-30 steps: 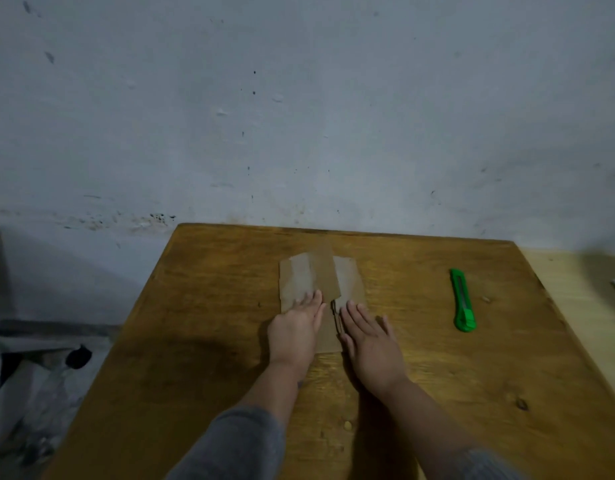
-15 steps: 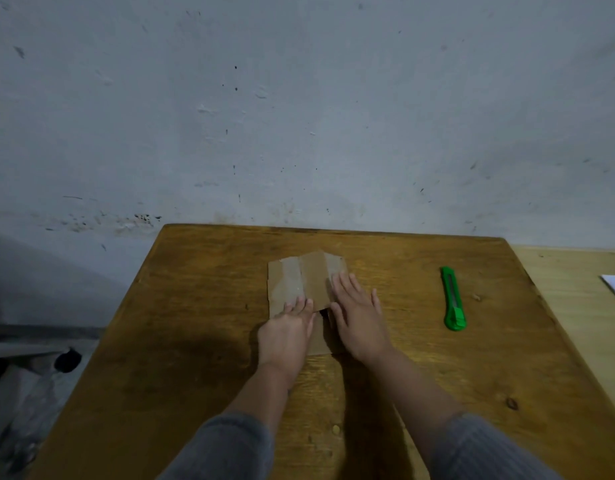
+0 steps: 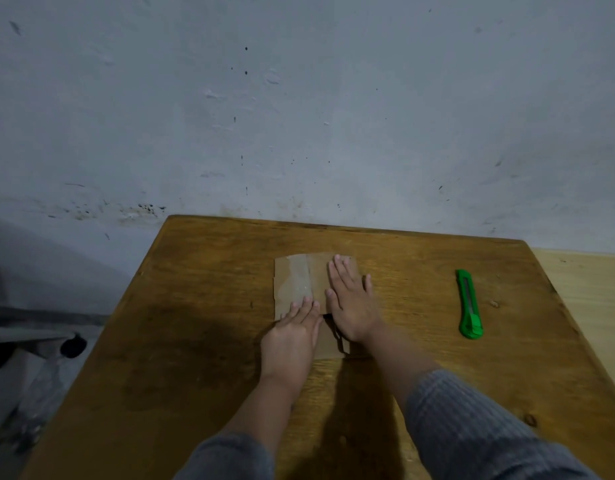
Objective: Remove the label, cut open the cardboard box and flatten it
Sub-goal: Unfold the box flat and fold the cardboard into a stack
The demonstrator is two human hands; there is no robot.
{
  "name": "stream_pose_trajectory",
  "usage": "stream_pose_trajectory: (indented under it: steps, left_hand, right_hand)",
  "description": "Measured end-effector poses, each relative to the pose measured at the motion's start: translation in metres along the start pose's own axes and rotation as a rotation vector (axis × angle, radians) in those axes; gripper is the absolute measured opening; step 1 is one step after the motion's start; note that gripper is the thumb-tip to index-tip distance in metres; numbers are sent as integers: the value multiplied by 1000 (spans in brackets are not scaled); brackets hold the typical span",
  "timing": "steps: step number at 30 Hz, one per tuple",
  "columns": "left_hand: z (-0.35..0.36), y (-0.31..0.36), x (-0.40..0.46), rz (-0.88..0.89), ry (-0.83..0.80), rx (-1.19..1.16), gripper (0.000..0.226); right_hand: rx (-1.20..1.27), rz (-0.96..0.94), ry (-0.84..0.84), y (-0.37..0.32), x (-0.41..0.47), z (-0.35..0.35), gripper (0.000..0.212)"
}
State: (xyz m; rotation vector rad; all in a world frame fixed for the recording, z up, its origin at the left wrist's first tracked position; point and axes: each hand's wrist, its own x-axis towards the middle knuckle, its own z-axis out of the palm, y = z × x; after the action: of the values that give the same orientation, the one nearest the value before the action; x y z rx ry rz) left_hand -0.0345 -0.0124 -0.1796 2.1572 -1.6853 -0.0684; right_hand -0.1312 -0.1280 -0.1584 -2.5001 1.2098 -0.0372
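Cardboard, brown and flattened, with a strip of clear tape down its left half [image 3: 301, 284], lies near the middle of the worn wooden table [image 3: 202, 306]. Could spring back up along its folds if pressure lifts too early, judging by the raised near-right corner; could also slide on the smooth wood under a sideways push. Sits directly beneath both palms: left hand [image 3: 292, 336] flat on the near-left corner, fingers together, gripping nothing; right hand [image 3: 349, 303] spread open and pressing the right half, fingertips reaching the far edge. Well apart to the right, untouched: green plastic utility knife [image 3: 469, 304]. Behind, a scuffed grey wall [image 3: 299, 116].
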Motion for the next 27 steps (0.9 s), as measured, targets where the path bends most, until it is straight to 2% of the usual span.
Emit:
stream_pose_trajectory:
  steps: [3,8,13,18,22,27]
  left_hand:
    - [2,0,-2,-2,52,-28,31]
    - [-8,4,-10,-13,1,-23,48]
    - [-14,1,-6,-31,-202,-135,61]
    - [-25,-9,43,-128,-352,-126,58]
    - [-18,-18,61,-128,-357,-55,55]
    - [-4,-16,58,-115,-286,74,52]
  right_hand:
    - [-29,-4,7,2,0,5,55]
    - [-108,-9,21,1,0,11,56]
    - [-155,-34,39,2,1,14,71]
    - [-138,-53,48,2,1,13,71]
    - [-126,-46,59,2,2,13,64]
    - [-106,-51,56,0,0,12,69]
